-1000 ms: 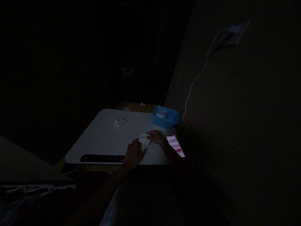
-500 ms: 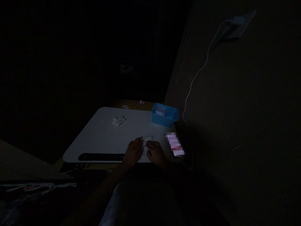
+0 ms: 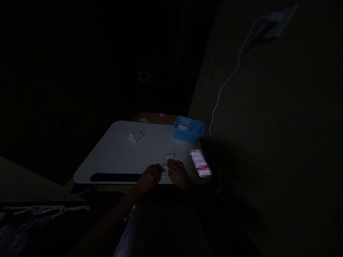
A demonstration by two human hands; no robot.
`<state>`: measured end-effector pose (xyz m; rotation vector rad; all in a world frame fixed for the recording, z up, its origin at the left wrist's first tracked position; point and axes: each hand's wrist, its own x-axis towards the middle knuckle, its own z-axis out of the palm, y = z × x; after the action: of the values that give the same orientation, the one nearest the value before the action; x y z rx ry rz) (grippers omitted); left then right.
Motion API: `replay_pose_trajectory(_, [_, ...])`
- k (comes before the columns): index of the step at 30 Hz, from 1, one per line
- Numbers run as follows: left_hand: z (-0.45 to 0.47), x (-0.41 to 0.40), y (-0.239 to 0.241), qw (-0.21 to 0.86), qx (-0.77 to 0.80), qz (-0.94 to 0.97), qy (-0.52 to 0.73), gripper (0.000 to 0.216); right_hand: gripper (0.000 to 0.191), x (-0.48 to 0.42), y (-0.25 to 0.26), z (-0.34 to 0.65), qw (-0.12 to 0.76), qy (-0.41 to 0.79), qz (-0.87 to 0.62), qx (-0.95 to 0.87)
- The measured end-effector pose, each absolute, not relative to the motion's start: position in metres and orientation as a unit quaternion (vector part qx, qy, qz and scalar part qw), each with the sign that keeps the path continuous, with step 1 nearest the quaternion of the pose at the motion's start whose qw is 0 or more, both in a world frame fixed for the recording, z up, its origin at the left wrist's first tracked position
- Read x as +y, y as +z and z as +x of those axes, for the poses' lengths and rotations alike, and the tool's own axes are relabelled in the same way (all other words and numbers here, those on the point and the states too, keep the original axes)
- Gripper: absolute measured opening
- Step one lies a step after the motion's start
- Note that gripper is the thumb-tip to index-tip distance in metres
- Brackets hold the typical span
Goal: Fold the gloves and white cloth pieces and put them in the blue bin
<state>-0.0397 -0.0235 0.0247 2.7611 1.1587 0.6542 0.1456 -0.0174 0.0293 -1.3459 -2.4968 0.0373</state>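
A small clear plastic packet (image 3: 168, 157) lies near the front edge of the white table (image 3: 107, 153). At its left lower edge is my left hand (image 3: 150, 176), its fingers curled together on the plastic. My right hand (image 3: 178, 173) rests across the packet's right side, fingers stretched out and laid flat on it. Both hands cover part of the packet, and the dim light hides its contents. Farther back on the left lies a little pile of similar packets (image 3: 136, 136).
A blue basket (image 3: 187, 135) with clear packets (image 3: 183, 125) in it stands at the back right. A lit phone (image 3: 200, 163) lies at the right edge. The white cable (image 3: 219, 91) runs down from a wall socket (image 3: 281, 23). Behind the table is a small pink-and-white spool-like item (image 3: 163, 115).
My left hand has slid slightly down and back towards me, its fingers more curled, uncovering more of the packet. My right hand stays nearly in place. The view has shifted a little.
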Motion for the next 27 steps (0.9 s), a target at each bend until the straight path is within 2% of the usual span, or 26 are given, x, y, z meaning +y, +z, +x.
replay_pose_trajectory(4, [-0.035, -0.01, 0.033, 0.017, 0.35, 0.922, 0.166, 0.027, 0.04, -0.018, 0.029, 0.146, 0.131, 0.021, -0.477, -0.869])
replay_pose_trajectory(10, [-0.038, -0.009, 0.037, 0.036, 0.364, 0.91, 0.197, 0.024, 0.042, -0.018, 0.028, 0.146, 0.136, 0.035, -0.48, -0.866])
replay_pose_trajectory(18, [-0.03, -0.013, 0.043, -0.006, 0.383, 0.914, 0.137, 0.024, 0.041, -0.019, 0.031, 0.146, 0.139, 0.036, -0.481, -0.865])
replay_pose_trajectory(27, [-0.018, 0.02, 0.042, 0.068, 0.492, 0.847, 0.188, 0.029, 0.042, -0.018, 0.027, 0.146, 0.145, 0.031, -0.481, -0.864])
